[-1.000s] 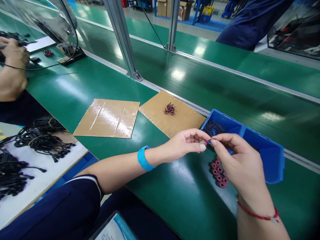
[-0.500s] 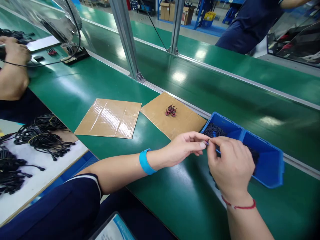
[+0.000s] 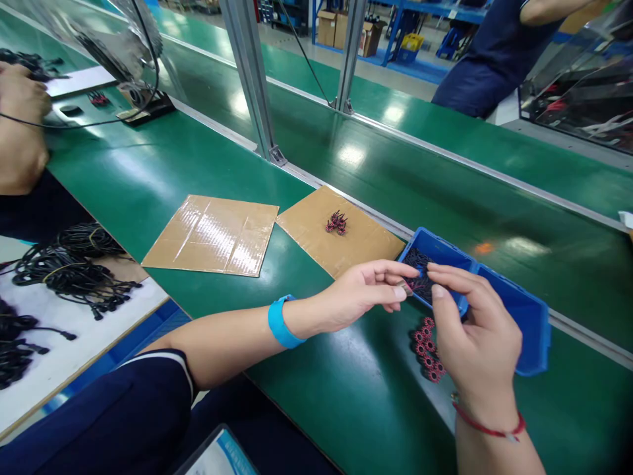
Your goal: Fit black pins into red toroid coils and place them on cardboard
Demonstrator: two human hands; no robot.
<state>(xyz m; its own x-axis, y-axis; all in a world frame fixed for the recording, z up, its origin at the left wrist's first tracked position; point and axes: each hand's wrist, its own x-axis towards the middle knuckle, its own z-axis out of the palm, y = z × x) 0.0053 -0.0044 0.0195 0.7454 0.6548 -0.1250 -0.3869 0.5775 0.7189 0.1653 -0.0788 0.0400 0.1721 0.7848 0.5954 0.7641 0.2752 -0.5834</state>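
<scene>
My left hand (image 3: 368,293), with a blue band on its wrist, pinches a small reddish part (image 3: 406,287) between thumb and fingers; the fingers cover much of it. Just to its right is my right hand (image 3: 477,323), thumb and fingers apart, with nothing visible between them. Below the hands, several red-and-black toothed rings (image 3: 426,349) lie grouped on the green table. Behind the fingers stands a blue bin (image 3: 445,251) filled with thin dark pieces (image 3: 419,264). A small cluster of red parts with dark leads (image 3: 337,223) rests on a cardboard sheet (image 3: 316,227).
Another cardboard sheet (image 3: 212,234) lies to the left. A second blue bin compartment (image 3: 531,330) sits behind my right hand. Metal posts (image 3: 250,79) rise at the table's back edge. Bundled black cables (image 3: 74,270) lie lower left, near a co-worker's arm (image 3: 22,125).
My right hand has drawn away from the left fingertips and opened, moving right and slightly down. The red-and-black rings below it are now uncovered. My left hand keeps its pinch.
</scene>
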